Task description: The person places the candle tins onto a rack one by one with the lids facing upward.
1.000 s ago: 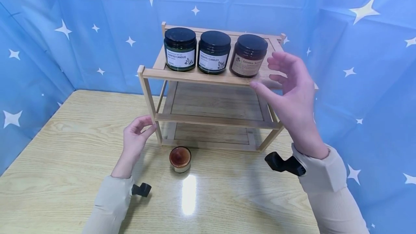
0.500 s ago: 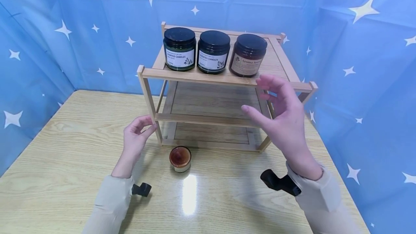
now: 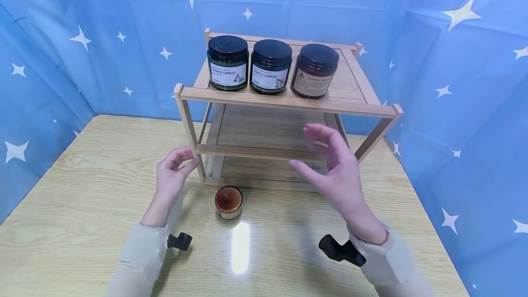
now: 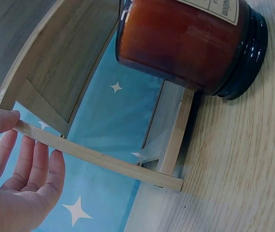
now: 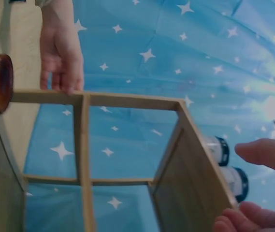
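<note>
A three-tier wooden rack (image 3: 264,152) stands on the table. My left hand (image 3: 172,174) pinches its left front leg between thumb and fingers, plainest in the left wrist view. On the top shelf are two dark green candle jars (image 3: 228,64) with white labels and a brown candle jar (image 3: 314,72); all have black lids. An amber candle jar (image 4: 183,43) sits upside down on its black lid, on the table before the rack's left front. My right hand (image 3: 335,173), fingers bent and spread from the thumb, hovers before the rack's right half, holding nothing.
The pale wood-grain table (image 3: 82,196) extends on both sides of the rack. A blue curtain (image 3: 123,22) with white stars hangs behind and at both sides. Black camera mounts (image 3: 340,250) sit on both wrists.
My right hand has come down and to the left, from beside the brown jar to in front of the lower shelves. The left hand, the rack and the jars have stayed put.
</note>
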A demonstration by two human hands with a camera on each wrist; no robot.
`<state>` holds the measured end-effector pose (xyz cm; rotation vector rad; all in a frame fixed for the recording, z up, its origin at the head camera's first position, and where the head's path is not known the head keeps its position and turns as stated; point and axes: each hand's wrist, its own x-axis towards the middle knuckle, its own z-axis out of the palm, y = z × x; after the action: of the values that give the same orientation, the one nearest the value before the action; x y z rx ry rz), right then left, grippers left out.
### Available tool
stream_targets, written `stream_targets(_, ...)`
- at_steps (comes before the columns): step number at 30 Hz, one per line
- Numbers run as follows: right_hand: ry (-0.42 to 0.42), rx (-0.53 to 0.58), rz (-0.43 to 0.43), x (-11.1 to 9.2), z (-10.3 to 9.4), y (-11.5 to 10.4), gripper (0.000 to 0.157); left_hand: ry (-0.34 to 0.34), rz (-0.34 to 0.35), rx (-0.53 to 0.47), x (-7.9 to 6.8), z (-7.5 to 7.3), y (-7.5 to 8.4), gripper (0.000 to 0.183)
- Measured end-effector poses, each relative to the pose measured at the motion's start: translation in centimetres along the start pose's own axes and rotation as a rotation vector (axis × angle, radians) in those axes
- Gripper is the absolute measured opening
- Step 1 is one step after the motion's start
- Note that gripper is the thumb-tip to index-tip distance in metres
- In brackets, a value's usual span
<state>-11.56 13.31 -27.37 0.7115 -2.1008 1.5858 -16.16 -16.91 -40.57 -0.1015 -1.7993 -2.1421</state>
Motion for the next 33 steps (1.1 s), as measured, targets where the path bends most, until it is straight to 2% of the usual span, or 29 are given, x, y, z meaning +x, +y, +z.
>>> stream_targets(16,-0.096,-0.017,0.193,-2.9,2.8,3.0,0.057,0.007,-0.012,0.005,-0.1,0.0,0.0,0.033)
stream_targets(26,-0.142,-0.027,0.196,-4.1,4.7,4.2,0.057,0.013,-0.015,0.015,0.0,0.0,-0.1,0.032)
stream_targets(33,-0.188,-0.036,0.253,-5.0,6.2,5.5,0.055,0.009,-0.003,0.042,0.0,0.0,0.0,0.032)
